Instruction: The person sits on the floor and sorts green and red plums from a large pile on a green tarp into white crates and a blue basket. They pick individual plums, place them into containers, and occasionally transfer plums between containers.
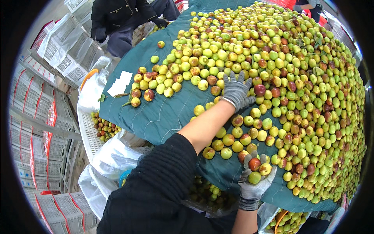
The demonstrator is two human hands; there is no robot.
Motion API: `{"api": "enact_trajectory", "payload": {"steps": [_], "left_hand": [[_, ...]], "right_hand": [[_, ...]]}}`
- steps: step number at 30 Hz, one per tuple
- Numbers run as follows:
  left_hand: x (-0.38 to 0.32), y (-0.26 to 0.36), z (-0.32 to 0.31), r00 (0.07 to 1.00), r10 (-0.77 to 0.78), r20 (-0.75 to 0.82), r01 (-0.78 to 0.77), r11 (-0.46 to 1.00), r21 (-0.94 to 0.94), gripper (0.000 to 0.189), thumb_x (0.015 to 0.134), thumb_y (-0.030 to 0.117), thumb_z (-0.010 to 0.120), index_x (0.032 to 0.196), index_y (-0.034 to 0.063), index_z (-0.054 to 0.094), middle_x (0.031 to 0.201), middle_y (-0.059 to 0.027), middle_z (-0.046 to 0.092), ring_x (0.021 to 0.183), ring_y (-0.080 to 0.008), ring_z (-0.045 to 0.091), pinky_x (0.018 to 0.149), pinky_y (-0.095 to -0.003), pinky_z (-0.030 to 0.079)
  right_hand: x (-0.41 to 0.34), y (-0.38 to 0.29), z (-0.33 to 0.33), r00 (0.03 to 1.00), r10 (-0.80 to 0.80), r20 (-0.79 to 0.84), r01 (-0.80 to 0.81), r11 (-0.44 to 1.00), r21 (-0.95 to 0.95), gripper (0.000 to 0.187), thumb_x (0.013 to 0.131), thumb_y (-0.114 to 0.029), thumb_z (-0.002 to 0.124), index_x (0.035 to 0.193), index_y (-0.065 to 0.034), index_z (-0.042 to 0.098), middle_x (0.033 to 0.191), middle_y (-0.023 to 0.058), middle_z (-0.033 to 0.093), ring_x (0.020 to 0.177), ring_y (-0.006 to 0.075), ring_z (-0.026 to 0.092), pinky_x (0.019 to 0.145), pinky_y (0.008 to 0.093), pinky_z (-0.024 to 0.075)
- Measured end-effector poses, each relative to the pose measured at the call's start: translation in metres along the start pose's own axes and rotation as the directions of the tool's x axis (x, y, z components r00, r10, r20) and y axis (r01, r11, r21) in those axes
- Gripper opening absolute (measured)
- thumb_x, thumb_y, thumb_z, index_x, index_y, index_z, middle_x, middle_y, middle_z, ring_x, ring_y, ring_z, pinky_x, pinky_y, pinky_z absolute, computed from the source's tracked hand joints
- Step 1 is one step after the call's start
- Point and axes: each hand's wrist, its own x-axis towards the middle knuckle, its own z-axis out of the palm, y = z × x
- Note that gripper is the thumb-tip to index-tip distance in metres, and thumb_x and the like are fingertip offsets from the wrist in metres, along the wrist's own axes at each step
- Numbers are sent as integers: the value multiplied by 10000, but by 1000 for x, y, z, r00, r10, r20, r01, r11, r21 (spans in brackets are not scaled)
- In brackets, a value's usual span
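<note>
My left hand [238,91], in a grey knit glove, reaches across the teal padded cloth [163,117]. Palm down and fingers spread, it rests at the edge of a large heap of green, yellow and brown-red jujubes [309,96]. Whether any fruit lies under its palm is hidden. Nearer my body, my right hand [255,187] is turned palm up in a similar glove. Its fingers curl around a few jujubes [254,177], one green, one yellowish and one red-brown. Loose jujubes [228,139] lie on the cloth between both hands.
White paper pieces [120,84] lie on the cloth's left. Below that edge stands a white plastic basket [89,137] holding jujubes, beside plastic sheeting [117,155]. Stacked crates [38,140] line the left. Another person [125,20] sits at the far side; a second person [311,7] is farther right.
</note>
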Motion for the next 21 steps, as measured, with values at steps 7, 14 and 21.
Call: {"api": "enact_trajectory", "payload": {"steps": [7,14,21], "left_hand": [[-63,9,-1,994,91,61,-92,995,22,738,830,567,510,1410,152,320,1462,-152,277,1333,-421,230,1047,-575,193],[-45,-77,-22,911,174,-374,-312,884,-348,221,797,62,618,1017,48,636,997,-126,641,881,-257,627,762,-316,517],[21,-86,-24,964,148,221,-184,971,152,362,763,198,686,1117,160,622,957,-94,644,918,-251,621,794,-378,496]], "right_hand": [[3,-2,-6,999,2,34,-1,1000,-25,550,878,-544,447,1139,-66,527,1220,161,529,1064,374,546,546,379,571],[-2,-3,-5,995,25,93,-21,999,-40,539,882,-559,424,1033,-66,582,1148,137,571,1042,345,560,536,364,564],[1,5,-7,998,48,36,-45,995,-90,535,881,-566,422,1006,-74,592,1118,130,593,1033,323,569,536,347,557]]}}
